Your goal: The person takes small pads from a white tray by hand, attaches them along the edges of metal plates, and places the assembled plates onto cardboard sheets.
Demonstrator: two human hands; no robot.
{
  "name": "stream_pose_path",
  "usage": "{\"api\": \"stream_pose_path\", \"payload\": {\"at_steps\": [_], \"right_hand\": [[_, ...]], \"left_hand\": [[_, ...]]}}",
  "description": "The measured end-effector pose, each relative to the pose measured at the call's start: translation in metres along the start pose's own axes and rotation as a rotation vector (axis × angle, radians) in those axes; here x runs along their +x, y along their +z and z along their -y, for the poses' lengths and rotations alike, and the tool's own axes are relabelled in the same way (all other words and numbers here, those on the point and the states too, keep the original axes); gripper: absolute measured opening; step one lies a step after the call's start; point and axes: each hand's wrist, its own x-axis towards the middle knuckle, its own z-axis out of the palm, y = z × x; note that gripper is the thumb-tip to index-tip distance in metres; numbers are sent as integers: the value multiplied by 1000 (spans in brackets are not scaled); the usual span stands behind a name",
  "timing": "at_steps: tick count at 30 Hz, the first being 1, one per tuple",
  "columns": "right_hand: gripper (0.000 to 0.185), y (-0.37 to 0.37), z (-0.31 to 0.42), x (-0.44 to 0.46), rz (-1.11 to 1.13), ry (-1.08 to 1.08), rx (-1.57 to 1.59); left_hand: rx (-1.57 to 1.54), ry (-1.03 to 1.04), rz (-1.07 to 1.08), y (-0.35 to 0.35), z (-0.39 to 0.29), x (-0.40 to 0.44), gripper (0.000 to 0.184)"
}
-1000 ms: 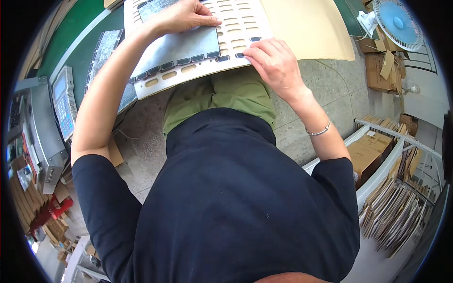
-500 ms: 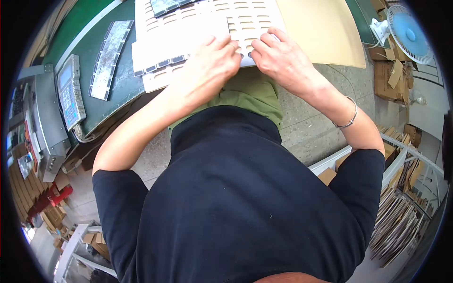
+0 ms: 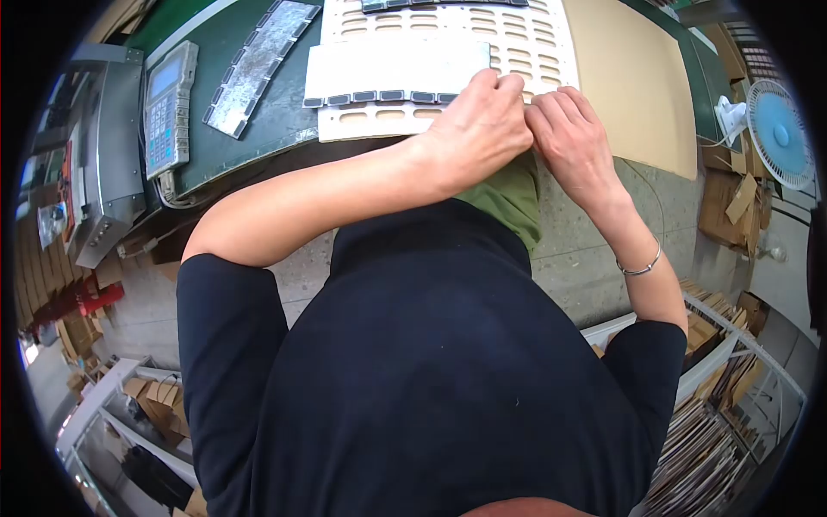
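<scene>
My left hand [image 3: 484,129] is curled at the right end of a flat white panel [image 3: 388,65], over the front part of a white slotted board [image 3: 362,121]. Small black-rimmed rectangular pieces line the panel's front edge. My right hand [image 3: 570,138] sits close beside the left, at the board's front right corner, its fingers bent inward. The fingertips of both hands come together, and what they pinch is hidden behind the knuckles.
A similar grey strip with black-edged pieces [image 3: 263,65] lies on the green table [image 3: 215,159], beside a keypad device [image 3: 170,112]. Another strip [image 3: 444,4] rests at the board's far edge. Tan cardboard [image 3: 637,86] lies to the right, near a blue fan [image 3: 780,129].
The view has shifted, so the table items appear farther right. My hands have drawn together at the board's front right; the small dark bits seen at the fingertips before are now hidden.
</scene>
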Motion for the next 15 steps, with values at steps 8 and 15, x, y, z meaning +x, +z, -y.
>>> {"api": "stream_pose_path", "payload": {"at_steps": [8,15], "right_hand": [[13,-8,-4,11,-158,192,260],[13,19,43,104,-318,130,387]], "left_hand": [[-226,-144,-319,2,24,-22,9],[-151,-517,-488,17,122,-114,11]]}}
